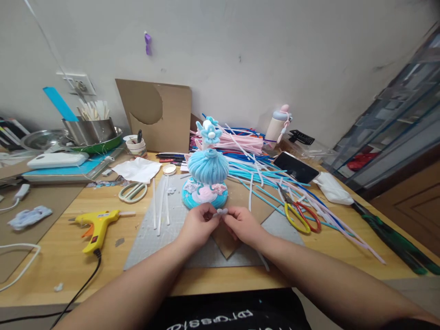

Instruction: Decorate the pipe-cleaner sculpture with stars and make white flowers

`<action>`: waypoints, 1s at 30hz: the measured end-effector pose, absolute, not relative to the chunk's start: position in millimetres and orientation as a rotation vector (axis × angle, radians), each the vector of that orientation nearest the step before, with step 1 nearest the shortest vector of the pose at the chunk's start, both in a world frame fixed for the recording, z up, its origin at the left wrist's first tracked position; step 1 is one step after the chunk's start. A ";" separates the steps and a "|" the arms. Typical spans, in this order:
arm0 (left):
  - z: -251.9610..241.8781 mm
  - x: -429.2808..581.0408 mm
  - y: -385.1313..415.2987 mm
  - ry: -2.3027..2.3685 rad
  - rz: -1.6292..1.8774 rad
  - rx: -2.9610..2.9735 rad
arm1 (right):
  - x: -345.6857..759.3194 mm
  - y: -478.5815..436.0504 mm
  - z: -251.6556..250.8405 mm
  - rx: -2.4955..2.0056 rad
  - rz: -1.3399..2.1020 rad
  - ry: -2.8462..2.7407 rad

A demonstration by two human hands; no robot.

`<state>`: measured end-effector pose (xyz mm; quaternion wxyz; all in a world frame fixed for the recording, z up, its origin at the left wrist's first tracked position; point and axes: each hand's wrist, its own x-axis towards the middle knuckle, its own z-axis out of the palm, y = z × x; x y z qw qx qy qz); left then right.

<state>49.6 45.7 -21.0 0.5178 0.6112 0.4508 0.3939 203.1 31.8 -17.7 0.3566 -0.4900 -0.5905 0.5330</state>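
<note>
Between my two hands is a small, pale, fuzzy flower-like piece [220, 212], apparently bent pipe cleaner. My left hand [202, 224] pinches its left side and my right hand [244, 223] pinches its right side. Just beyond them stands a blue fuzzy figure with a full ribbed skirt [208, 167], mounted on a round blue base [187, 200] with pink and white decorations. Beneath my hands lie a brown cardboard piece [227, 247] and a grey cutting mat [147, 250].
A yellow glue gun [99, 229] lies at left, its cord running to the front edge. Scissors with red and yellow handles [297, 217] lie right among many pipe cleaners [240, 142]. Glue sticks [160, 206], grey-handled scissors [133, 192] and a phone [296, 167] are nearby.
</note>
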 end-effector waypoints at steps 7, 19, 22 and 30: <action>-18.0 50.8 45.0 1.107 0.969 1.557 | 203.1 33.5 -23.1 -1.309 1.346 -1.562; -11.8 51.5 40.9 1.083 0.712 1.410 | 386.2 39.8 34.9 -1.622 0.185 -1.981; -12.4 51.6 40.1 1.137 0.648 1.442 | 459.4 57.0 6.9 -1.726 0.068 -2.318; -19.7 56.0 41.6 1.154 0.625 1.474 | 488.2 80.4 -26.6 -1.698 0.033 -2.514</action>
